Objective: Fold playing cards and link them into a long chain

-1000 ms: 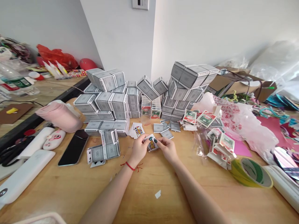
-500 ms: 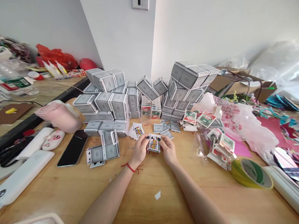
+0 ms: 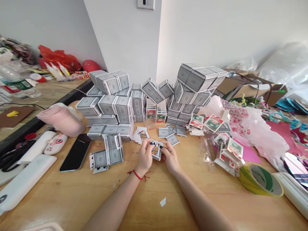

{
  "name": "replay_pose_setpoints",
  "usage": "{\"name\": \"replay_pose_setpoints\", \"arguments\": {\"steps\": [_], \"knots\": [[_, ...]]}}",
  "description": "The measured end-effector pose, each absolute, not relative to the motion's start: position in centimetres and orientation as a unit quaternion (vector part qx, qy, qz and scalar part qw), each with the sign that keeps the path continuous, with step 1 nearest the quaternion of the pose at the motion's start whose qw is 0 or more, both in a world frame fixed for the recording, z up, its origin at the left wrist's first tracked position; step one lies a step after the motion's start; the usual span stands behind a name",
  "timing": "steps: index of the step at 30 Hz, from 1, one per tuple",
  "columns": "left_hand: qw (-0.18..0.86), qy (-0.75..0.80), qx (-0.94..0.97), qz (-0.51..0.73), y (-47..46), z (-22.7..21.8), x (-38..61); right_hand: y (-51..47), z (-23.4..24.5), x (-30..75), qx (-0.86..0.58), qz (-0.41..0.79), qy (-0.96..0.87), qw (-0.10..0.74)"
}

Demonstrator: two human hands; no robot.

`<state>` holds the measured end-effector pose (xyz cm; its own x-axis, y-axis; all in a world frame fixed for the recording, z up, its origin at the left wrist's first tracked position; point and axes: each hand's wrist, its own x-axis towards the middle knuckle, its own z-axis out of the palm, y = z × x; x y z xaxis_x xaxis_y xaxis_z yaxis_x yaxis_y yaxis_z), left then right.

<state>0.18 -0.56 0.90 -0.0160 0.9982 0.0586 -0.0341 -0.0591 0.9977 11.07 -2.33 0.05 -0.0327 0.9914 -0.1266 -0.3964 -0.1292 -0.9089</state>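
Between my two hands is a playing card (image 3: 157, 150), a club face card turned up and tilted, with a grey patterned edge showing under it. My left hand (image 3: 145, 156) grips its left side, thumb on the face; a red cord bracelet circles that wrist. My right hand (image 3: 170, 157) pinches the right side, its thumb at the upper corner and its fingers partly hidden behind. Just beyond my hands lie loose face-up cards (image 3: 139, 134) and several face-down cards (image 3: 172, 139). Left of them rests a joined piece of folded grey cards (image 3: 108, 153).
Stacks of folded-card blocks stand at left (image 3: 115, 110) and right (image 3: 192, 86). Card boxes (image 3: 233, 149) and a tape roll (image 3: 261, 180) lie right. A phone (image 3: 75, 153), a pink roll (image 3: 61, 120) and a white device (image 3: 26, 179) sit left. A paper scrap (image 3: 163, 201) lies in front.
The card between my hands has turned from nearly square-on to a tilt, its right side lower. My left hand has shifted slightly right and my right hand slightly left.
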Motion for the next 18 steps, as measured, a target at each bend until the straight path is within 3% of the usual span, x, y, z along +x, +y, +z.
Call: {"name": "replay_pose_setpoints", "arguments": {"steps": [18], "knots": [[0.491,0.457,0.507,0.543,-0.59,1.52,-0.17,-2.24,-0.37,11.33,-0.354,0.657,-0.333,0.577]]}}
